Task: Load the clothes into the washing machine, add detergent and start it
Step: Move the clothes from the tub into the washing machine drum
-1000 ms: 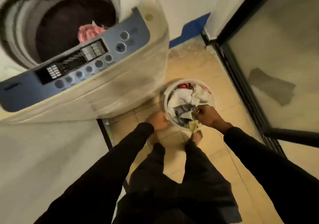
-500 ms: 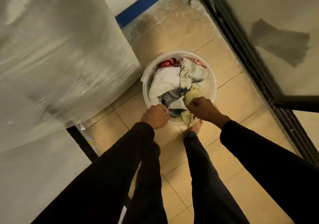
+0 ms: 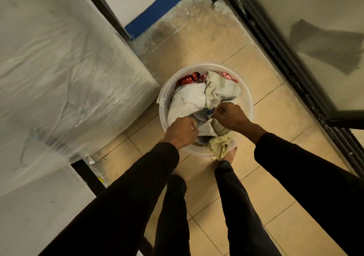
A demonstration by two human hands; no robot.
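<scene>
while bent low, both fists grip clothes [image 3: 189, 102].

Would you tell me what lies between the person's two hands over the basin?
In the head view, bunched pale grey cloth fills the gap between the left hand and the right hand, inside the white basin. Both hands grip laundry.

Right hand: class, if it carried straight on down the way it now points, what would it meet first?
Most likely the pale grey cloth it already grips in the basin; depth is hard to judge from above.
</scene>
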